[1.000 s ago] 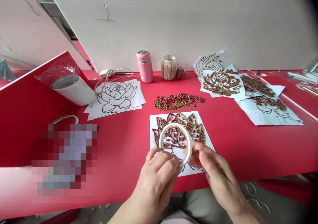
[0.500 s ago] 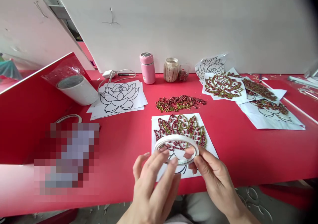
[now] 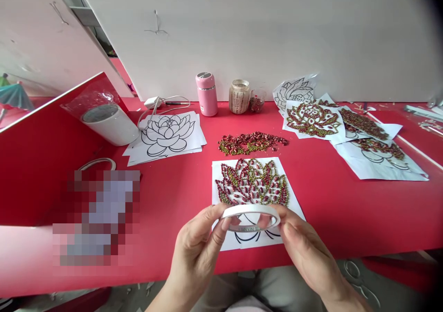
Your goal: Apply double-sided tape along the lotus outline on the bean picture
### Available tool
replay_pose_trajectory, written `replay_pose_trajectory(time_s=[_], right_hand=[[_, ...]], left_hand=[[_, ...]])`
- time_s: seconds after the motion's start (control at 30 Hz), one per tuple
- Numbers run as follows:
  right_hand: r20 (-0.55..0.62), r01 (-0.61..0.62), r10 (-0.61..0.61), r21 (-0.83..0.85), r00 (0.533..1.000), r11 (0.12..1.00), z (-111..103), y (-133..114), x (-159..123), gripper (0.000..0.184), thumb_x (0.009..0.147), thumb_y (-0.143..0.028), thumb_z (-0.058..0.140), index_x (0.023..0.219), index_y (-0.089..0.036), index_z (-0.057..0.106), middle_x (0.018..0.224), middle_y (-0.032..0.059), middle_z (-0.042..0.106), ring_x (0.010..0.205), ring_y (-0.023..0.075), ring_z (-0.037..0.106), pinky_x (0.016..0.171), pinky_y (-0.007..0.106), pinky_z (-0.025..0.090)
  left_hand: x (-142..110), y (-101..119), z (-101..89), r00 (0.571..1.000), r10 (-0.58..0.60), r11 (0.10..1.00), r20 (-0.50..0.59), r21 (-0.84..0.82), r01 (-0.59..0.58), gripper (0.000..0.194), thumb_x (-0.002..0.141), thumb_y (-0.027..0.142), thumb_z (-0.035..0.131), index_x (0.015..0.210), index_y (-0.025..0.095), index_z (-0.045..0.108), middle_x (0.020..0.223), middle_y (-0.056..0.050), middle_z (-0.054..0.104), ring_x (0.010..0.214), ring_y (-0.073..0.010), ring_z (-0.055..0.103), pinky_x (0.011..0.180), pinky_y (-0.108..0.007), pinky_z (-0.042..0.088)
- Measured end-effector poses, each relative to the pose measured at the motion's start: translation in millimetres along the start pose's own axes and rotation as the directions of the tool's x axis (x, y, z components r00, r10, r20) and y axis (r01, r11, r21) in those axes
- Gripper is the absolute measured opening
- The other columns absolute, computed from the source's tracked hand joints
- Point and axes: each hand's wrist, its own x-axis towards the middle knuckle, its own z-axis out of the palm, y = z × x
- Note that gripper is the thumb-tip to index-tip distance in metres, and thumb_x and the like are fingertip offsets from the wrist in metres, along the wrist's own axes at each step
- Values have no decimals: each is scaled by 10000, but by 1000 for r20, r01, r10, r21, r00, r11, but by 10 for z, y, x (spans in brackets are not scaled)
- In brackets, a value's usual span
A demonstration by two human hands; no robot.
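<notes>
A thin white roll of tape is held level between both hands, just above the near edge of a lotus sheet partly covered with red and green beans. My left hand pinches the roll's left rim with thumb and fingers. My right hand grips its right rim. The sheet's lower petals are bare black outline, seen through the ring.
On the red table lie a loose pile of beans, a stack of blank lotus prints, finished bean pictures at right, a pink flask, a glass jar, a white cylinder and a second tape ring.
The tape roll has tipped from standing nearly upright to lying flat and moved nearer me. My left hand let go briefly, then gripped the left rim again.
</notes>
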Motion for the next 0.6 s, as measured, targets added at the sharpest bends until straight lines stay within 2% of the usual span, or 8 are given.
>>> replay_pose_trajectory(time_s=[0.13,0.23,0.4,0.6], right_hand=[[117,-21,-1,185,993,982,-25,-41,49,276,900,-369,368,854,-203,584,732,12,495,689,134,448,736,269,362],[185,-69,30,206,982,976,-40,-79,75,265,878,-354,405,769,-182,575,687,3,477,618,113,404,628,245,334],[249,-123,103,65,963,990,-70,-181,112,283,866,-365,419,714,-166,550,671,-3,438,601,103,374,555,234,286],[314,-151,189,-141,931,978,-56,-305,170,254,878,-318,391,739,-163,537,639,-19,406,580,97,352,546,231,275]], left_hand=[[13,26,-39,991,53,996,122,66,-61,152,841,151,465,886,203,600,765,5,619,709,-96,583,662,-191,470],[14,0,-75,982,98,988,164,105,-116,173,833,119,470,924,223,575,775,20,598,691,-72,556,645,-161,450],[21,-37,-101,949,181,953,258,191,-234,283,825,90,469,1054,251,514,790,16,553,667,-62,502,600,-148,421],[90,148,-52,892,158,898,423,314,-308,254,836,86,434,1029,228,518,831,-9,561,762,-97,501,693,-210,412]])
